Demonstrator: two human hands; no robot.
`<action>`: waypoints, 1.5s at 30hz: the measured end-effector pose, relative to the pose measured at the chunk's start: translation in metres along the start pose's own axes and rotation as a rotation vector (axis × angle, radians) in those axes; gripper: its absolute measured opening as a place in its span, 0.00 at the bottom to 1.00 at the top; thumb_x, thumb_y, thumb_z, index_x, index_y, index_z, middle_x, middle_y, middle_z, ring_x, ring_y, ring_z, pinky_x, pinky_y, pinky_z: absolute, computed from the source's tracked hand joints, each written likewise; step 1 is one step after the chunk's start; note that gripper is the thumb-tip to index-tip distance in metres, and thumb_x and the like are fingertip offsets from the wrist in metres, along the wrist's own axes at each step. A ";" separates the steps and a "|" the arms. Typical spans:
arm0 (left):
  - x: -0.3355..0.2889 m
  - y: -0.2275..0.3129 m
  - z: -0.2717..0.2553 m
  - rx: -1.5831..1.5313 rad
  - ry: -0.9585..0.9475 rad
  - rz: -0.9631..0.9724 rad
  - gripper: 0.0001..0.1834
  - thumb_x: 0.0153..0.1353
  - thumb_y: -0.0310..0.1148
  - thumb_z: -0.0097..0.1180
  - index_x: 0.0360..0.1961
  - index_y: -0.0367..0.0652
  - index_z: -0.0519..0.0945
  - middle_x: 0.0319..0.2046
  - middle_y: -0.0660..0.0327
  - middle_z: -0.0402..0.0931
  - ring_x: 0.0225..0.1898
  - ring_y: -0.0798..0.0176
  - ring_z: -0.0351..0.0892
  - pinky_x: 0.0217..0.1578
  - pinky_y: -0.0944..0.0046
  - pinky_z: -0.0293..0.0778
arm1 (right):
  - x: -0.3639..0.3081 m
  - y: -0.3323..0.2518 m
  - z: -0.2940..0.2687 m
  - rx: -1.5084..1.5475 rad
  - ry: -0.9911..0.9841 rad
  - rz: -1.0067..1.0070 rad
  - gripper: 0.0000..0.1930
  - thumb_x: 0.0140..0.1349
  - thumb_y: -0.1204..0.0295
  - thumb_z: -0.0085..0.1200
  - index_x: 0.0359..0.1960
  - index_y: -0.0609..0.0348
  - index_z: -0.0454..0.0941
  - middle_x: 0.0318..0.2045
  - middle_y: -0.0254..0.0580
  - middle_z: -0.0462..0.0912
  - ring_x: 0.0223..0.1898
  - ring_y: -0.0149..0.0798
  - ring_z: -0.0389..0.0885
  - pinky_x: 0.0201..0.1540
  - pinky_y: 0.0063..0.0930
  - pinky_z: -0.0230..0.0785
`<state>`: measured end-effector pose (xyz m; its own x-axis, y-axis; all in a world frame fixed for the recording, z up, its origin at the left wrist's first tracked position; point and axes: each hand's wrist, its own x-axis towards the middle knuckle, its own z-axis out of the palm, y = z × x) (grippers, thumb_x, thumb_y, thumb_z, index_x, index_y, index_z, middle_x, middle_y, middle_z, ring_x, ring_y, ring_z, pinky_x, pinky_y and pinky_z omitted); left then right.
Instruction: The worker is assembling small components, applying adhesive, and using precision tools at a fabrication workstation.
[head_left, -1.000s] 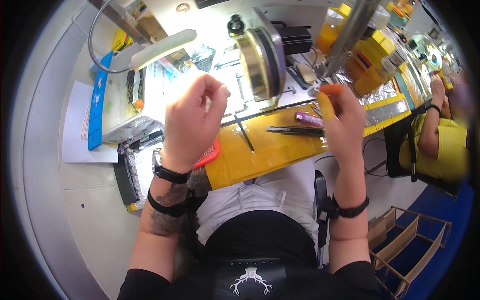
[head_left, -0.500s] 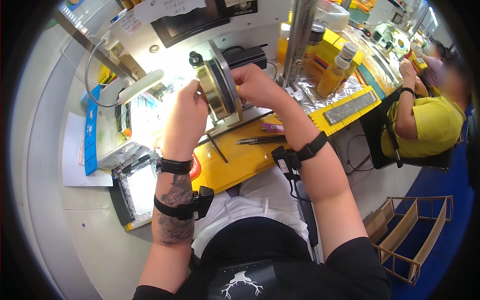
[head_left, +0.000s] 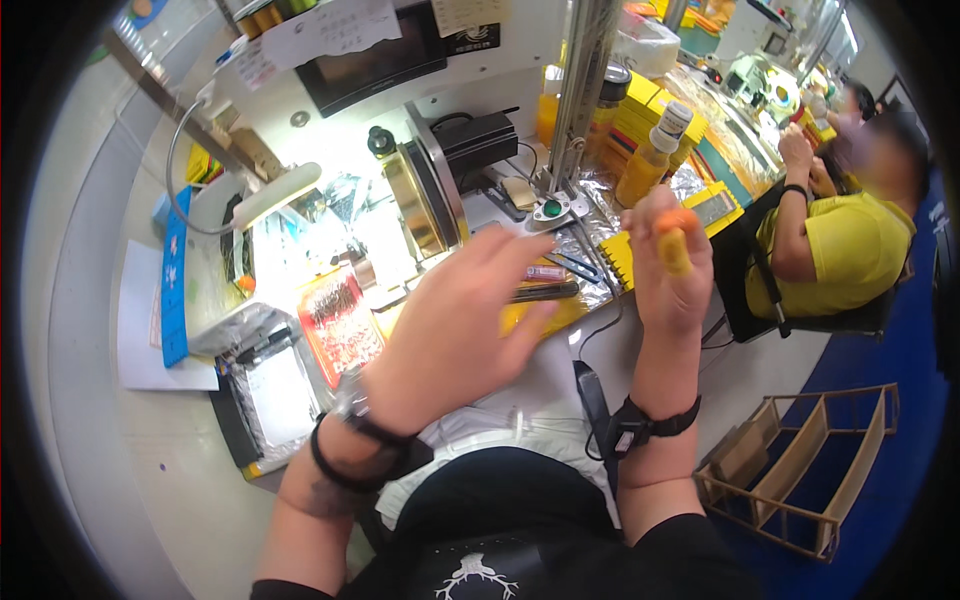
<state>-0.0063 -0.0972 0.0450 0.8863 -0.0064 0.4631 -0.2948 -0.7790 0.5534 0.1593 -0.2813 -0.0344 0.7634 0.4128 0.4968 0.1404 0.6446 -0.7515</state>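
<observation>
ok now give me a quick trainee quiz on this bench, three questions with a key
1. True or false: the red tray lies left of the gold wheel.
2. In the picture, which is nearer the white-capped bottle: left hand or right hand?
3. The nearer co-worker's shirt is: a) blue b) yellow c) white

Key: 1 true; 2 right hand; 3 b
</observation>
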 end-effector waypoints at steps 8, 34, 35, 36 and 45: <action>0.057 -0.069 0.111 0.272 0.034 0.094 0.46 0.50 0.31 0.65 0.73 0.41 0.66 0.73 0.53 0.64 0.62 0.41 0.67 0.64 0.45 0.67 | -0.034 -0.034 -0.002 0.243 0.168 -0.034 0.08 0.76 0.66 0.53 0.49 0.55 0.75 0.31 0.31 0.71 0.34 0.33 0.72 0.58 0.42 0.67; 0.053 0.027 0.037 0.167 0.216 0.165 0.57 0.51 0.32 0.70 0.78 0.33 0.51 0.63 0.43 0.71 0.58 0.40 0.69 0.65 0.46 0.64 | 0.302 -0.171 0.158 -0.203 0.126 -0.221 0.10 0.71 0.67 0.60 0.40 0.62 0.82 0.24 0.32 0.77 0.22 0.28 0.72 0.25 0.24 0.64; 0.052 0.027 0.034 0.164 0.219 0.157 0.56 0.51 0.32 0.71 0.78 0.34 0.52 0.65 0.44 0.70 0.59 0.40 0.69 0.65 0.46 0.64 | 0.303 -0.172 0.159 -0.172 0.095 -0.225 0.09 0.71 0.67 0.60 0.39 0.61 0.82 0.24 0.31 0.76 0.21 0.27 0.71 0.25 0.24 0.64; 0.051 0.028 0.033 0.159 0.217 0.152 0.56 0.51 0.32 0.71 0.78 0.36 0.53 0.67 0.44 0.68 0.60 0.40 0.69 0.66 0.46 0.64 | 0.303 -0.173 0.158 -0.142 0.070 -0.229 0.09 0.71 0.67 0.60 0.38 0.61 0.81 0.24 0.31 0.75 0.21 0.27 0.71 0.24 0.24 0.63; 0.049 0.027 0.030 0.164 0.197 0.155 0.49 0.51 0.32 0.70 0.74 0.41 0.61 0.73 0.48 0.62 0.61 0.40 0.68 0.66 0.46 0.64 | 0.305 -0.175 0.165 -0.187 0.171 -0.228 0.09 0.73 0.71 0.54 0.43 0.66 0.82 0.26 0.34 0.78 0.21 0.26 0.73 0.23 0.22 0.65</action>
<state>0.0399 -0.1374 0.0621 0.7438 -0.0238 0.6680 -0.3454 -0.8692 0.3537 0.2636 -0.1623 0.3199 0.7915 0.1472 0.5932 0.4211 0.5720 -0.7039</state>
